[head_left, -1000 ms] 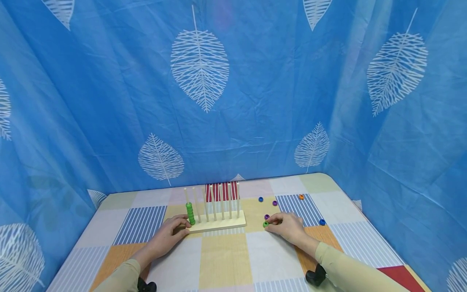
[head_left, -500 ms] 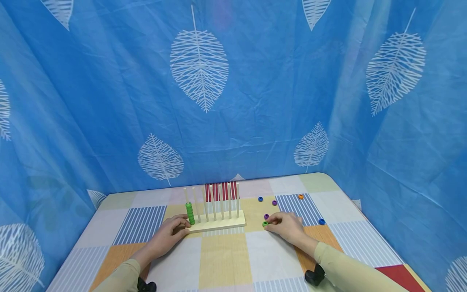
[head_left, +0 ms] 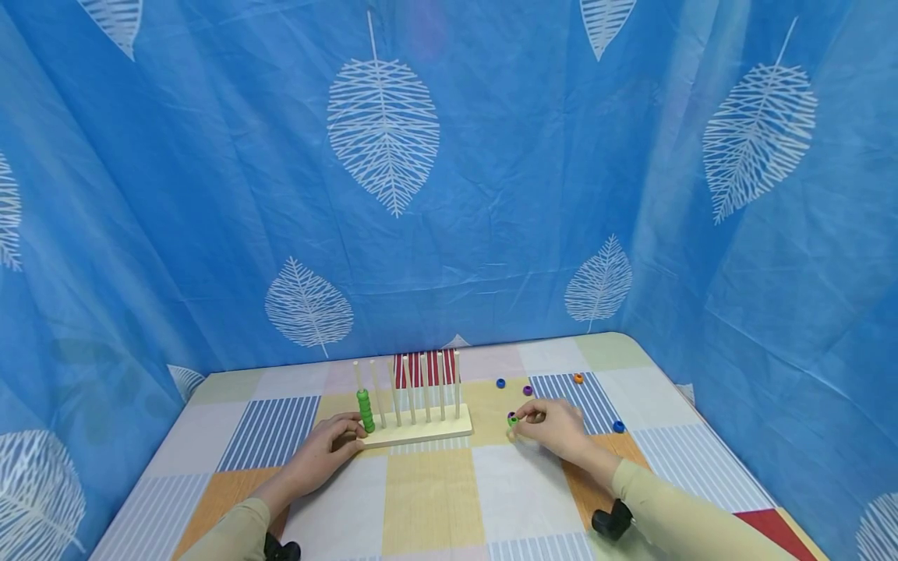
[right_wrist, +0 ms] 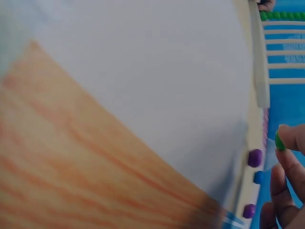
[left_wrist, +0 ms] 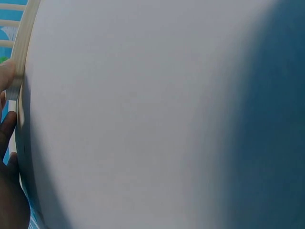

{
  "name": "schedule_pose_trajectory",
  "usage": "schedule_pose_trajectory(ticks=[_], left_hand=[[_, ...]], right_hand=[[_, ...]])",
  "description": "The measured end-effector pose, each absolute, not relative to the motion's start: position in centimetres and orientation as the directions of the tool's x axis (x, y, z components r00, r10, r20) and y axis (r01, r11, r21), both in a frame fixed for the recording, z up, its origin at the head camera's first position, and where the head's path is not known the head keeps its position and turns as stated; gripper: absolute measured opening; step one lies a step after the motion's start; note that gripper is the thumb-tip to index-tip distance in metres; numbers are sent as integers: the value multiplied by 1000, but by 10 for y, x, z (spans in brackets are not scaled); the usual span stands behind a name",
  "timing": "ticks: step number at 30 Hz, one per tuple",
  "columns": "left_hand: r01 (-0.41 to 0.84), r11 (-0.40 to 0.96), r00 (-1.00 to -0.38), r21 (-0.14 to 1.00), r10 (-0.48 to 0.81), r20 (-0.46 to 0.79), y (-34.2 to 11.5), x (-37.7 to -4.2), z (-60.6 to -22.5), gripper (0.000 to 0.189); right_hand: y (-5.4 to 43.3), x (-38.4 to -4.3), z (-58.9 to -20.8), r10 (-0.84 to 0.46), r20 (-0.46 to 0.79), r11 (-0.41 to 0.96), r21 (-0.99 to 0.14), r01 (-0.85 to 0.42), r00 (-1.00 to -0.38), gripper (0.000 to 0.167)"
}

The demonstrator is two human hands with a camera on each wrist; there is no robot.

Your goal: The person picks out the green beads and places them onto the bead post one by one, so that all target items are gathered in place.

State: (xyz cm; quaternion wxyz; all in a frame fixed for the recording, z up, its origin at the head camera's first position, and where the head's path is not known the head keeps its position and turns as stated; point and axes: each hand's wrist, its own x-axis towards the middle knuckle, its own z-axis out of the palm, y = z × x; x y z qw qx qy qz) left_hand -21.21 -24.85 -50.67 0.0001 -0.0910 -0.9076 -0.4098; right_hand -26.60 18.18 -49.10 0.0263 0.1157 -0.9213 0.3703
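A pale wooden peg stand (head_left: 435, 428) sits upright on the table, its row of thin pegs pointing up. Several green beads (head_left: 365, 411) are stacked on its leftmost peg, and the other pegs are bare. My left hand (head_left: 326, 456) grips the left end of the stand's base, its thumb along the front edge. Between thumb and forefinger, my right hand (head_left: 557, 428) pinches one green bead (right_wrist: 279, 141), held just above the cloth to the right of the stand. A purple bead (right_wrist: 255, 158) lies close behind it, partly hidden in the head view.
Loose beads lie at the right: a blue bead (head_left: 500, 383), another purple bead (head_left: 528, 390), an orange bead (head_left: 578, 378) and a second blue bead (head_left: 618, 426). A patchwork cloth (head_left: 431, 499) covers the table. Blue curtains (head_left: 484, 195) surround its back and sides.
My right hand has lifted the green bead slightly off the cloth, its fingers rising a little. The left hand and the stand have stayed in place.
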Motion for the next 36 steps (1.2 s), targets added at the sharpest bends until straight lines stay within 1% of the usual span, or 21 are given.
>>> schedule_pose_trajectory(ticks=[4, 7, 11, 15, 18, 22, 31, 36], left_hand=[[169, 648, -983, 742, 167, 78, -249, -212, -507, 5], [172, 649, -982, 741, 169, 79, -249, -212, -507, 5], [169, 651, -983, 740, 167, 77, -248, -212, -506, 5], [161, 656, -984, 738, 161, 72, -248, -211, -506, 4], [159, 657, -985, 737, 161, 70, -248, -211, -507, 5], [161, 658, -984, 735, 162, 71, -248, -211, -507, 5], [162, 650, -984, 743, 162, 72, -248, -212, -507, 4], [162, 649, -984, 744, 163, 72, -248, -213, -507, 4]], right_hand=[[184, -270, -477, -203, 155, 698, -670, -254, -967, 10], [184, -271, -464, -224, 162, 675, -685, -273, -961, 10], [184, -275, -446, -263, 204, 647, -687, -329, -943, 11], [183, -279, -432, -292, 258, 637, -666, -389, -921, 11], [181, -282, -423, -296, 274, 634, -660, -403, -915, 12], [178, -284, -410, -309, 281, 625, -660, -417, -909, 13], [168, -294, -376, -397, 290, 574, -662, -482, -871, 18], [156, -301, -362, -435, 278, 549, -672, -497, -857, 19]])
